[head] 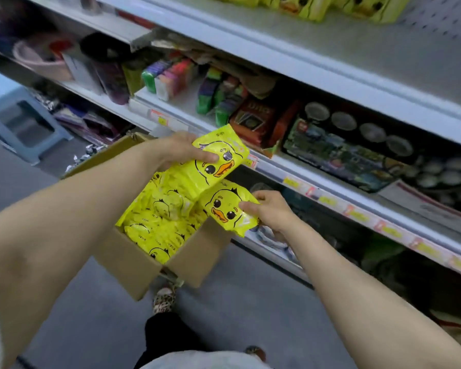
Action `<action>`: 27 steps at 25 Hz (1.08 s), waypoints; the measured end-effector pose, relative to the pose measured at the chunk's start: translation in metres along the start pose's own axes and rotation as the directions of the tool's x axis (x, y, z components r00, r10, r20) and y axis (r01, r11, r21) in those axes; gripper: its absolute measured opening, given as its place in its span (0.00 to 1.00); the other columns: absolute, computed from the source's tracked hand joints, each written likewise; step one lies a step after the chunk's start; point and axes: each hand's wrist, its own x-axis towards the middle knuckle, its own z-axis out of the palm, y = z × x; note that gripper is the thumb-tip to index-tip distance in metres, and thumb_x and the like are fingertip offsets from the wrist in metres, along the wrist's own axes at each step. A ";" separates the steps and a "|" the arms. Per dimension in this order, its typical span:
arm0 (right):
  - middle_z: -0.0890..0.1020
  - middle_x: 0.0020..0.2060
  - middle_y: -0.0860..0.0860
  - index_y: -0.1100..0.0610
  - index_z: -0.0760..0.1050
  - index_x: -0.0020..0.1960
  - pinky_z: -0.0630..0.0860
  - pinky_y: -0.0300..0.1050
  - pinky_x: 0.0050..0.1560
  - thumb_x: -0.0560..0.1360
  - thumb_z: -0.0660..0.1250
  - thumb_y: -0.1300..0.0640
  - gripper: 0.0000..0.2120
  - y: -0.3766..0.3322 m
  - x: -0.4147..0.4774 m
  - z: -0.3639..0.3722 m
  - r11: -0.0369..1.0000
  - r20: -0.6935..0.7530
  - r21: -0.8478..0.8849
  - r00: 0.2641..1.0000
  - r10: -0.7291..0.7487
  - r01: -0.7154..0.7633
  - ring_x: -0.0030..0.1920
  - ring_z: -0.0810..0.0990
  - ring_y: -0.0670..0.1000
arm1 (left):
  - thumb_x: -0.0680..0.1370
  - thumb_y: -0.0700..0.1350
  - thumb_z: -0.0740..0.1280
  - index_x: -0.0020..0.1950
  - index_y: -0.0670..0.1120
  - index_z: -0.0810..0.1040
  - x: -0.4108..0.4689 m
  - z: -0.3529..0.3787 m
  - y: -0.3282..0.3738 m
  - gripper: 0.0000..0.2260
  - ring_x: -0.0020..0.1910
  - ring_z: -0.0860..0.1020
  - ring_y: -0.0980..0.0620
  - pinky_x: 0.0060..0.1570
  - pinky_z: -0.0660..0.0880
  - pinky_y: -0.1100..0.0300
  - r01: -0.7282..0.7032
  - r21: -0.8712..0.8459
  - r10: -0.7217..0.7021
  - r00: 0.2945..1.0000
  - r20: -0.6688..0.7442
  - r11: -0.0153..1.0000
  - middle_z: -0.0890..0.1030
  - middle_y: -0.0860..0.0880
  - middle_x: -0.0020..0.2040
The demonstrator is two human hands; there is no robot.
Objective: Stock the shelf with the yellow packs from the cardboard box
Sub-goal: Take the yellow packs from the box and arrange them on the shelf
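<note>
A pale blue plastic stool (24,123) stands at the far left on the grey floor (224,302). Just right of it, an open cardboard box (128,259) sits low in front of the shelving with its flaps folded outward. It holds a loose heap of yellow packs (155,225), each printed with a cartoon duck face. Below the box, a foot in a patterned shoe (164,299) rests on the floor.

Above the far end of the box, the left hand (176,150) grips the upper pack (221,161) by its left edge. The thumb is pressed flat on the printed front and the fingers are hidden behind. This pack is held in the air, tilted, with the duck face turned up.

Just below and to the right, the right hand (270,209) pinches the lower pack (228,209) at its right edge, thumb on the front and fingers behind. It hangs over the box's right side. The two held packs lie very close together; whether they touch cannot be told.

Further right, the middle shelf (330,166) carries colourful small packets (171,75), a red card-game box (253,115) and a dark tray of round items (357,150). Above it, at the upper right, the top shelf (304,43) holds more duck packs (317,6) at its back.
</note>
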 end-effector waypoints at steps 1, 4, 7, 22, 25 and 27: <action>0.85 0.43 0.60 0.58 0.79 0.46 0.80 0.52 0.43 0.73 0.75 0.60 0.05 -0.001 -0.014 -0.024 0.999 -0.022 0.048 1.000 -0.020 0.021 0.39 0.84 0.56 | 0.64 0.49 0.80 0.55 0.45 0.81 -0.009 0.015 0.024 0.22 0.44 0.85 0.45 0.46 0.81 0.46 -0.043 0.015 0.043 0.999 -0.006 0.999 0.85 0.43 0.48; 0.84 0.43 0.58 0.57 0.77 0.47 0.78 0.45 0.40 0.75 0.71 0.63 0.05 -0.010 -0.042 -0.087 0.988 -0.105 0.122 0.991 -0.082 0.094 0.39 0.82 0.54 | 0.66 0.46 0.76 0.48 0.47 0.81 -0.032 0.047 0.092 0.13 0.36 0.84 0.52 0.34 0.81 0.57 -0.184 0.047 0.186 0.981 -0.059 0.982 0.86 0.47 0.42; 0.83 0.48 0.57 0.57 0.76 0.52 0.77 0.46 0.42 0.76 0.68 0.65 0.07 -0.022 -0.064 -0.146 0.965 -0.200 0.154 0.963 -0.178 0.211 0.43 0.82 0.55 | 0.65 0.46 0.76 0.49 0.47 0.81 -0.051 0.072 0.152 0.15 0.41 0.85 0.47 0.41 0.82 0.53 -0.269 0.044 0.272 0.958 -0.086 0.962 0.86 0.46 0.44; 0.87 0.46 0.55 0.60 0.78 0.56 0.83 0.48 0.43 0.69 0.77 0.62 0.17 -0.081 -0.061 -0.323 0.813 -0.597 0.299 0.763 -0.250 0.500 0.43 0.86 0.53 | 0.68 0.43 0.79 0.57 0.45 0.81 0.079 0.108 0.354 0.18 0.40 0.82 0.54 0.37 0.77 0.61 -0.485 0.376 0.549 0.832 -0.080 0.790 0.83 0.49 0.46; 0.85 0.42 0.50 0.58 0.78 0.54 0.81 0.40 0.34 0.69 0.78 0.63 0.16 -0.107 -0.040 -0.350 0.831 -0.670 0.204 0.693 -0.266 0.517 0.37 0.84 0.49 | 0.68 0.51 0.78 0.55 0.43 0.82 0.128 0.093 0.391 0.20 0.48 0.83 0.45 0.49 0.80 0.50 -0.444 0.577 0.554 0.832 -0.017 0.685 0.84 0.44 0.51; 0.84 0.41 0.48 0.56 0.78 0.51 0.78 0.38 0.30 0.69 0.78 0.62 0.13 -0.125 -0.023 -0.370 0.844 -0.688 0.128 0.660 -0.302 0.520 0.33 0.83 0.45 | 0.67 0.54 0.78 0.56 0.44 0.81 0.156 0.081 0.412 0.22 0.53 0.81 0.42 0.57 0.78 0.46 -0.423 0.677 0.555 0.831 0.025 0.603 0.83 0.43 0.53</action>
